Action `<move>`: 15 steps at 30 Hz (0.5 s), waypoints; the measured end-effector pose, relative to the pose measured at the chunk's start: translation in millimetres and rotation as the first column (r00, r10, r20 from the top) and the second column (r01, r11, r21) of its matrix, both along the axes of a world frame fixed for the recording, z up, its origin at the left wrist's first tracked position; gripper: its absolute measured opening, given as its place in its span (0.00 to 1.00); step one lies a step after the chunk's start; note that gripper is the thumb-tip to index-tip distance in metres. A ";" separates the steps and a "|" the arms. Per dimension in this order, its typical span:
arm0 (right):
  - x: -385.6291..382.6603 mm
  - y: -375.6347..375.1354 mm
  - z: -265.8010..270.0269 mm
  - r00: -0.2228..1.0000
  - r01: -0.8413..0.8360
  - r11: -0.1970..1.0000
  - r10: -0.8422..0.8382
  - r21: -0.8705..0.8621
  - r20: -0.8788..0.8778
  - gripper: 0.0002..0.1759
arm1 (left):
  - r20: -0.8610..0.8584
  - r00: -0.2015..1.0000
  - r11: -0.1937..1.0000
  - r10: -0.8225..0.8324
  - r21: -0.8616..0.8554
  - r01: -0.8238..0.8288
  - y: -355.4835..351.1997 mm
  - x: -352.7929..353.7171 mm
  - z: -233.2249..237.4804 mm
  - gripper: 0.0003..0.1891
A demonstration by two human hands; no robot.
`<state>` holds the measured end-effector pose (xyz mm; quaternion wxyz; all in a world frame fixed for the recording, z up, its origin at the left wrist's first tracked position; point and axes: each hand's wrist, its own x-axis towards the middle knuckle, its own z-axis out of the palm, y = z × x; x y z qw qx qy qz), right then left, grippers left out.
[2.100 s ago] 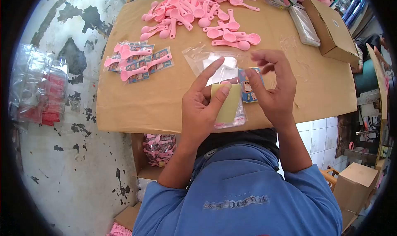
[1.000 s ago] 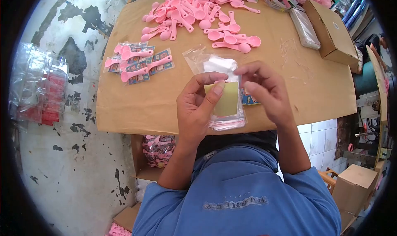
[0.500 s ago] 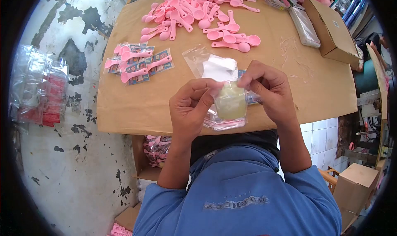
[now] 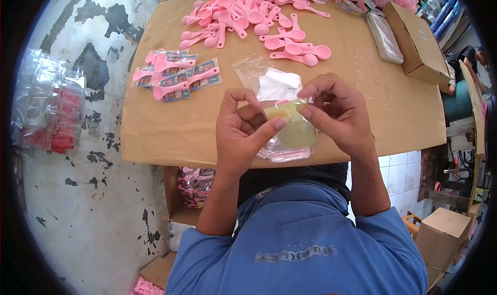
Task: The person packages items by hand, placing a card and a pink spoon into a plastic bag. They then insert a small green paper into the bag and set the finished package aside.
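My left hand [image 4: 242,132] is closed on the left side of a small clear plastic bag [image 4: 299,132] with a pale yellow-green sheet showing in it. The thumb lies on the front, and the fingers are partly hidden behind. At the upper right edge, my right hand [image 4: 339,114] pinches the same bag between thumb and fingers. Just beyond it lies a clear bag of white slips [image 4: 278,84]. Below the held bag, more clear packets [image 4: 290,155] rest near the table edge. A heap of pink measuring spoons [image 4: 233,15] covers the far side.
Pink spoons [image 4: 173,64] lie on blue printed cards [image 4: 204,75] at the left of the brown-covered table [image 4: 171,134]. A cardboard box [image 4: 417,44] and a stack of clear bags [image 4: 383,36] stand at the right. Plastic packs [image 4: 49,103] sit at far left.
My left hand has shifted its grip, its thumb now lying across the bag's front. The bag has tilted slightly, and my right thumb has come down over its upper edge.
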<state>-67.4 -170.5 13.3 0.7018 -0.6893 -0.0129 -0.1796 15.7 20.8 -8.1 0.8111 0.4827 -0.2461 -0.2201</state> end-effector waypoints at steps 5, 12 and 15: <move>2.0 0.3 2.5 0.999 0.007 0.996 -0.010 0.086 0.032 0.14 | 0.120 0.992 0.992 -0.041 0.126 0.026 6.2 0.0 -6.7 0.19; -4.8 -39.4 2.4 0.915 0.350 0.829 -0.402 -0.436 -0.028 0.12 | 0.679 0.639 0.750 0.361 0.196 -0.632 54.0 59.1 -4.4 0.18; -9.5 -48.3 -9.4 0.856 0.294 0.577 -0.513 -0.762 -0.058 0.15 | 0.857 0.453 0.585 0.246 0.241 -0.774 69.2 82.5 0.8 0.18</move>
